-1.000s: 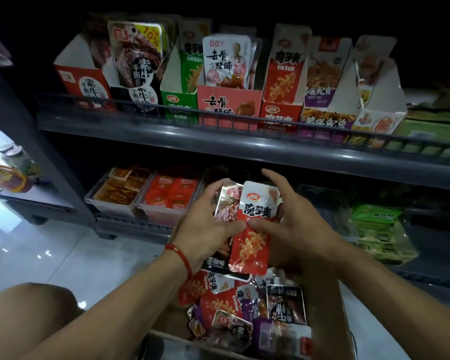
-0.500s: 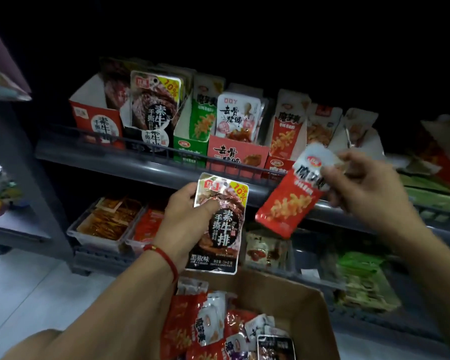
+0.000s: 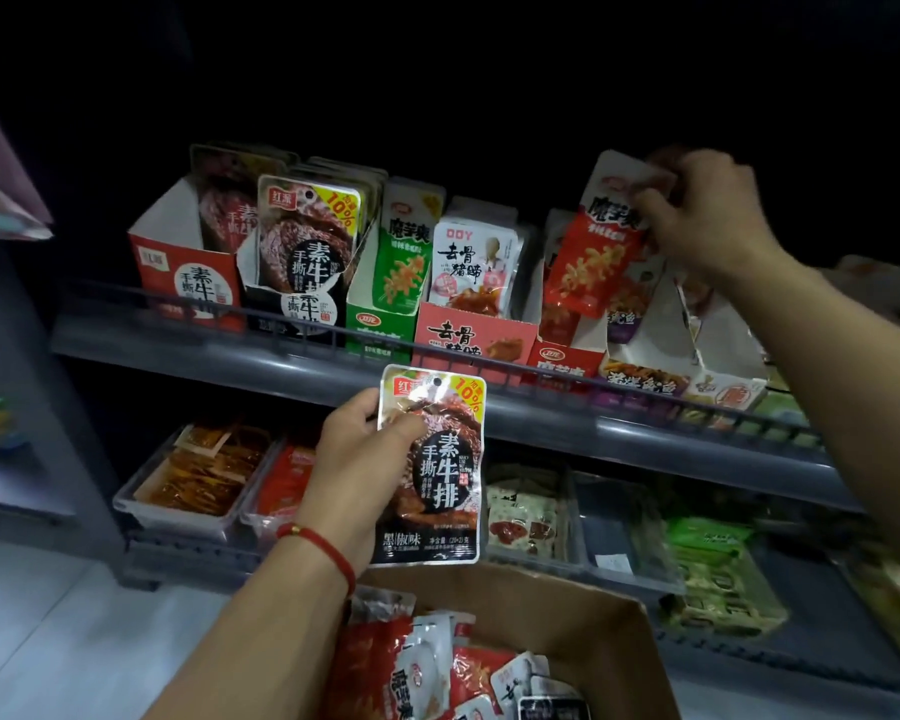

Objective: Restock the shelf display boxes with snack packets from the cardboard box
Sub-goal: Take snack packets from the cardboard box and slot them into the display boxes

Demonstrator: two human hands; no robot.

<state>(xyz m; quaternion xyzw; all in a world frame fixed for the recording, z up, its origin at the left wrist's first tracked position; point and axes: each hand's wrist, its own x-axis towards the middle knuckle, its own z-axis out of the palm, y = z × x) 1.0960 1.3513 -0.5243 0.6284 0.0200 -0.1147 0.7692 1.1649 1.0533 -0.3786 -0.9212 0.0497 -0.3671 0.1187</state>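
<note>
Dim shelf (image 3: 333,363), left hand (image 3: 357,470) gripping black packet (image 3: 432,467), right hand (image 3: 707,215) pinching red packet (image 3: 593,252) (tilted)

right hand (image 3: 707,215) has lifted red packet (image 3: 596,257) up over red display box (image 3: 567,356)

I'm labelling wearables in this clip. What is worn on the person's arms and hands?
The left hand has a thin red cord bracelet with a small gold bead at the wrist. The right hand shows no ring, watch or glove. Both forearms are bare, with no sleeves in view.
</note>
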